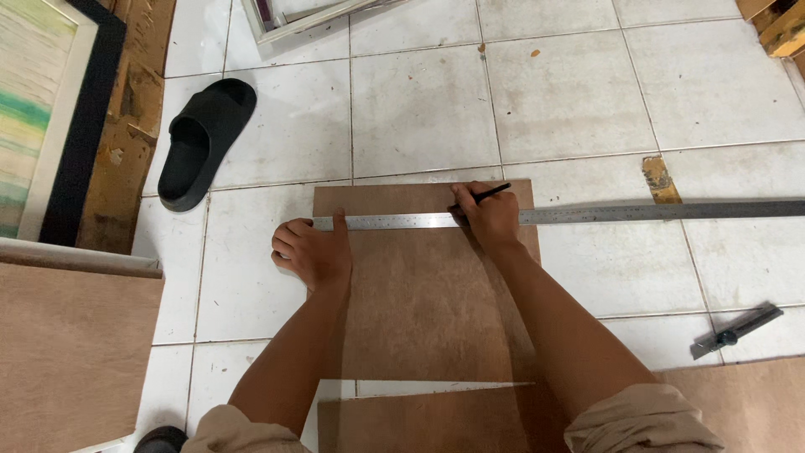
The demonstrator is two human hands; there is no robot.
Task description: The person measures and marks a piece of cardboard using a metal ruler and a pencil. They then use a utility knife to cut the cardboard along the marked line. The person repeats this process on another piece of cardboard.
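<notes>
1. Head view: no package, label or sign shows; the only flat printed thing is a framed picture (pixel 38 117) at the far left, a black frame around green and pale stripes, cut off by the edge.
2. A brown board (pixel 428 285) lies on the white tiled floor (pixel 419 109), in the middle of the view.
3. A long steel ruler (pixel 570 216) lies across the board's far part and runs off the right edge.
4. The left hand (pixel 312 252) presses the ruler's left end, thumb on the steel, fingers curled at the board's left edge.
5. The right hand (pixel 490 214) rests on the ruler, its grip pinching a black pen (pixel 482 196) whose tip is hidden behind the fingers.
6. A black sandal (pixel 204 141) lies far left; a small dark tool (pixel 738 332) lies near right, hard to make out.
7. More brown boards are cut off at the near left and near edge.
</notes>
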